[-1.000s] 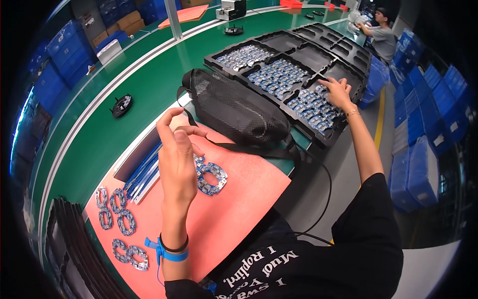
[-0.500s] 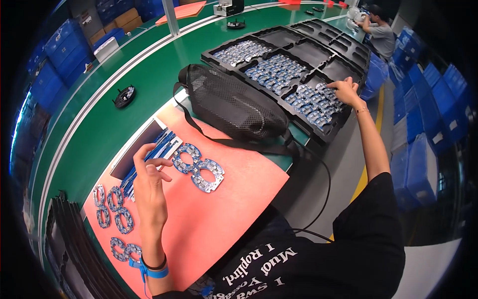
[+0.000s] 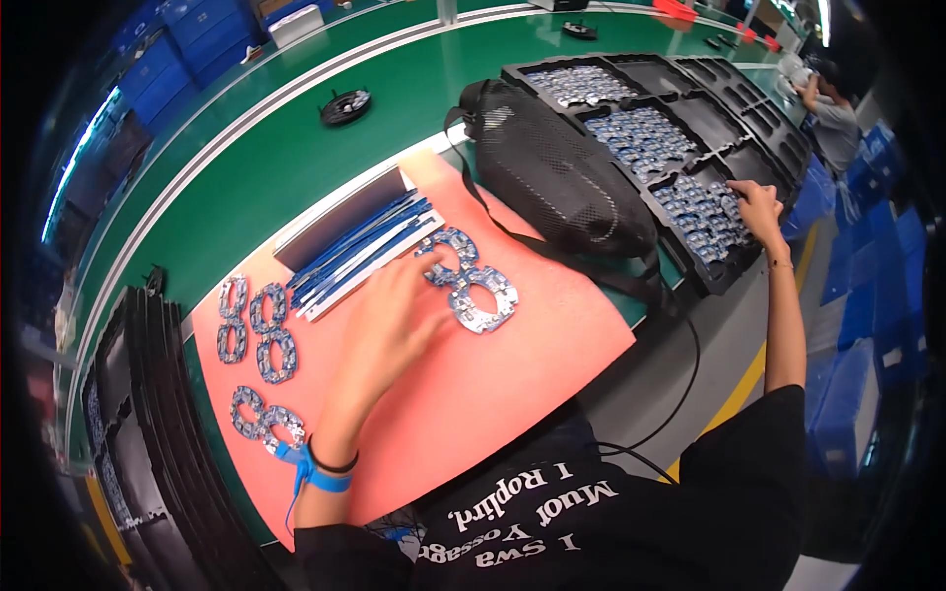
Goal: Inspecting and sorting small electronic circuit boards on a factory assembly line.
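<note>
Left hand (image 3: 394, 320) spread flat, palm down, on the salmon-pink mat (image 3: 532, 374), fingers loosely apart and gripping nothing. Fingertips touching the near edge of a figure-eight circuit board (image 3: 471, 286), lying flat just beyond and to the right of them, one ring toward the mesh bag, the other toward the body. Just left of the board and above the hand, a bundle of blue strips (image 3: 360, 251), fanned diagonally beside a grey plate. Forearm rising from the lower edge, angled up and right, with a blue wrist strap (image 3: 317, 476) and a thin black band at the wrist.

Right hand (image 3: 757, 202) stretched far out on a straight arm, resting palm down over the nearest filled compartment of the black tray (image 3: 690, 286), fingers curled down among the small blue-and-silver parts; held or merely touched, cannot tell.

More figure-eight boards (image 3: 258, 335) laid flat along the mat's left side, well apart from both hands. Black mesh bag (image 3: 557, 172) lying between mat and tray.
</note>
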The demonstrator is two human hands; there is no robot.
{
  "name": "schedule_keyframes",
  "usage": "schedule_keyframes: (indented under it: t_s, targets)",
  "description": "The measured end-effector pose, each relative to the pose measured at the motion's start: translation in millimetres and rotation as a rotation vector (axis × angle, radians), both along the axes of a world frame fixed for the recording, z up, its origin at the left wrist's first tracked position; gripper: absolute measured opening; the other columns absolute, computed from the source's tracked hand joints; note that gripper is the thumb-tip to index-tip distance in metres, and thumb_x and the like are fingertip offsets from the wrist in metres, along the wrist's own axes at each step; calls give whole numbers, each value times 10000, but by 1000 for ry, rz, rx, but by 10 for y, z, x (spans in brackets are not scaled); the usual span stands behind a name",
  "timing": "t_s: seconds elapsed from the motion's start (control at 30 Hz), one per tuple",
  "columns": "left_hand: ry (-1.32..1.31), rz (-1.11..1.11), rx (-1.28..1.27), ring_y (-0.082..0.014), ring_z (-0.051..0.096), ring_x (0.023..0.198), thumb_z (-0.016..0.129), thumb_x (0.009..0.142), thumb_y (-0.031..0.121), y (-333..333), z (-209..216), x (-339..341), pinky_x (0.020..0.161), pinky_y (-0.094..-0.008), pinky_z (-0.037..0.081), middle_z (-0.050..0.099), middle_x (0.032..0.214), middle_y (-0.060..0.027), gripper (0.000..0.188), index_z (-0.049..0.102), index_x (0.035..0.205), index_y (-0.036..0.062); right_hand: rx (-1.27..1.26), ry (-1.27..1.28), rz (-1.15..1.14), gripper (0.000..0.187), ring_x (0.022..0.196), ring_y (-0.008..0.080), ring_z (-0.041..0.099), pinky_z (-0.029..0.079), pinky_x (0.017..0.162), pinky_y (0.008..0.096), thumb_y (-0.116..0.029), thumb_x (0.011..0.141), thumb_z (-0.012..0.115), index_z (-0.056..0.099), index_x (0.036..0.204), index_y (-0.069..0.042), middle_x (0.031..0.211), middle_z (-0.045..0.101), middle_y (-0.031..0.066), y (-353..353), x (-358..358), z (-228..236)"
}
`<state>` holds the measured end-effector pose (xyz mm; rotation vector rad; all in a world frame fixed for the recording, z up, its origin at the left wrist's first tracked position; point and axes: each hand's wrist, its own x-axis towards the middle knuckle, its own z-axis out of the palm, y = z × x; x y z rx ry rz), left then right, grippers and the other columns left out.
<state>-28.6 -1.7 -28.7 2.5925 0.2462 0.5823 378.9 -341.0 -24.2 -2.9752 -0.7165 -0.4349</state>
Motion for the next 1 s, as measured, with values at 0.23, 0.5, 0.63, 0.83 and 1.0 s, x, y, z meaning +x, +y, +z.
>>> schedule_keyframes:
  t_s: [0.23, 0.5, 0.63, 0.83, 1.0]
  targets:
    - [54, 12, -32, -311, 464, 983, 793, 550, 216, -263, -181, 156, 837, -394, 410, 460, 1086, -122, 623, 536, 1103, 88, 901, 354, 677, 323, 705, 90, 565, 432, 623, 201, 23, 757, 402, 629, 980, -31, 800, 625, 43, 986, -1090, 426]
    - [13, -38, -214, -280, 479, 919, 806, 547, 208, -226, -86, 103, 814, -376, 412, 531, 990, -107, 734, 440, 1164, 54, 124, 185, 922, 491, 929, 293, 448, 370, 744, 384, -472, 728, 626, 567, 966, -47, 1007, 500, 118, 1773, -2557, -115]
    - [-222, -38, -153, -266, 546, 894, 638, 740, 89, -27, 42, 214, 796, -354, 415, 577, 949, -114, 407, 487, 1114, 36, 217, 378, 975, 538, 939, 284, 399, 339, 785, 379, -345, 684, 713, 463, 1063, -59, 1052, 479, 97, 1842, -2632, -234]
    - [-248, 58, 216, -284, 552, 541, 550, 813, 187, -16, -49, 427, 489, -361, 415, 552, 608, -122, 211, 596, 667, 41, 606, 773, 1115, 502, 787, 281, 618, 454, 682, 346, -97, 730, 664, 368, 1126, -6, 935, 586, 172, 1859, -2620, -127]
    - [-363, 430, -150, -274, 504, 426, 492, 875, 205, -23, 23, 605, 428, -346, 358, 496, 486, -130, 310, 562, 638, 19, 1291, 1326, 794, 326, 756, 95, 579, 474, 693, 245, -183, 896, 525, 382, 1137, -16, 1024, 534, 117, 1882, -2594, -92]
